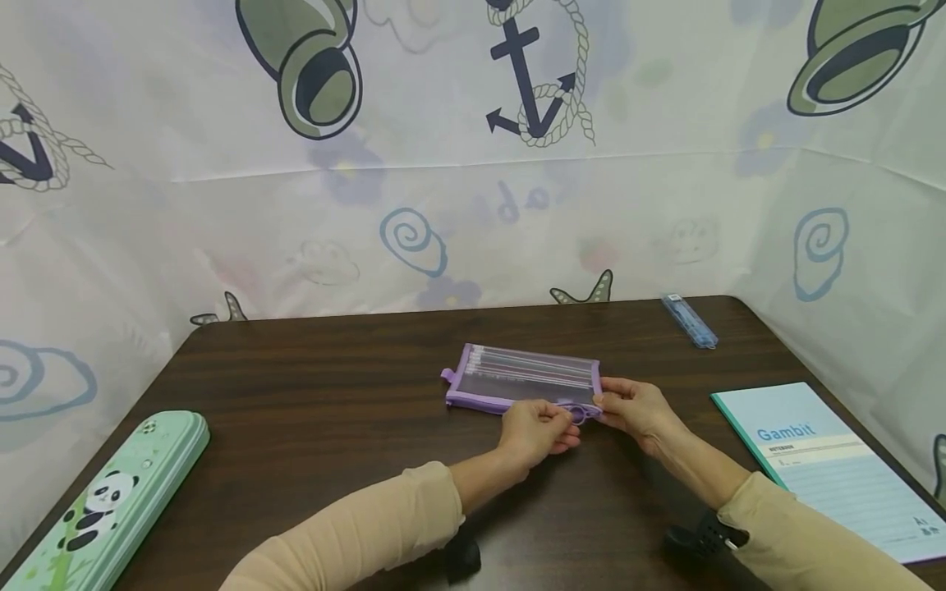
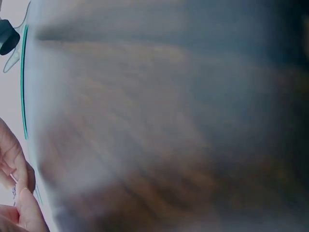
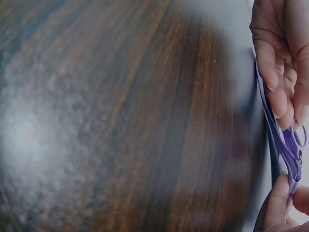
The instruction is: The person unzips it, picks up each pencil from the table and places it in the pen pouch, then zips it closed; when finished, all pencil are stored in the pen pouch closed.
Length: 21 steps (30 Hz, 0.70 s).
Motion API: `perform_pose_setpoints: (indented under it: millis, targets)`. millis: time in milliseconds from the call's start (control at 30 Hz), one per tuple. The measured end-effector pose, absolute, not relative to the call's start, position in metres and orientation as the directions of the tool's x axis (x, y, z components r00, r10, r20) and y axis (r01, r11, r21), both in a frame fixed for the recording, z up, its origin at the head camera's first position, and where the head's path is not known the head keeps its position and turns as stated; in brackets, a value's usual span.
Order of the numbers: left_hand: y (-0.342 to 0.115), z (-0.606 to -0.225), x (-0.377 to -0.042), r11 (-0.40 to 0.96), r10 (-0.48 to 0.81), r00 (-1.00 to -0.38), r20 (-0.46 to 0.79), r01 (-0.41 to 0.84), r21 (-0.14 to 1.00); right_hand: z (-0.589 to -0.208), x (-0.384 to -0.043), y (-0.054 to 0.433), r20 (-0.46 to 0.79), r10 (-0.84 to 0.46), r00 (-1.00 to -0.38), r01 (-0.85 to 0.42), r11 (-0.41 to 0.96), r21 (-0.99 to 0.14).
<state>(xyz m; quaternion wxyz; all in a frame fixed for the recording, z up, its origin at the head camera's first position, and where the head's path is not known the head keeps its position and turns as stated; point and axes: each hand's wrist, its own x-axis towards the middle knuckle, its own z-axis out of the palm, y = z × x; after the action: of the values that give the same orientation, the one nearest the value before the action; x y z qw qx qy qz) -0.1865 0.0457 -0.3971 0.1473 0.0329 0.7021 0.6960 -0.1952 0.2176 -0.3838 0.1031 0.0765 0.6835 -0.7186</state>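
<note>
A clear pencil pouch (image 1: 528, 373) with purple edging stands out on the dark table, several pencils showing through its top. At its near right corner, my left hand (image 1: 535, 431) pinches the purple zipper pull loop (image 1: 580, 413). My right hand (image 1: 639, 414) grips the pouch's right end between thumb and fingers. In the right wrist view, the purple zipper edge (image 3: 289, 150) runs between both hands, slightly parted near the loop. Only fingers and part of the hands show at the left wrist view's lower left; the pouch is mostly hidden there.
A green panda pencil case (image 1: 121, 501) lies at the left edge of the table (image 1: 318, 410). On the right is a Gambit notebook (image 1: 828, 468); behind it, at the far right, a small blue clear packet (image 1: 690, 321). Patterned cloth (image 1: 473, 230) hangs around the table.
</note>
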Motion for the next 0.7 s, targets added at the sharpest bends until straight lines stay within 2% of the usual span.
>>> perform_pose_setpoints:
  millis: [700]
  targets:
    - [-0.005, -0.390, -0.209, 0.113, 0.242, -0.951, -0.193, -0.170, 0.979, -0.380, -0.201, 0.223, -0.242, -0.045, -0.969, 0.245, -0.070, -0.967]
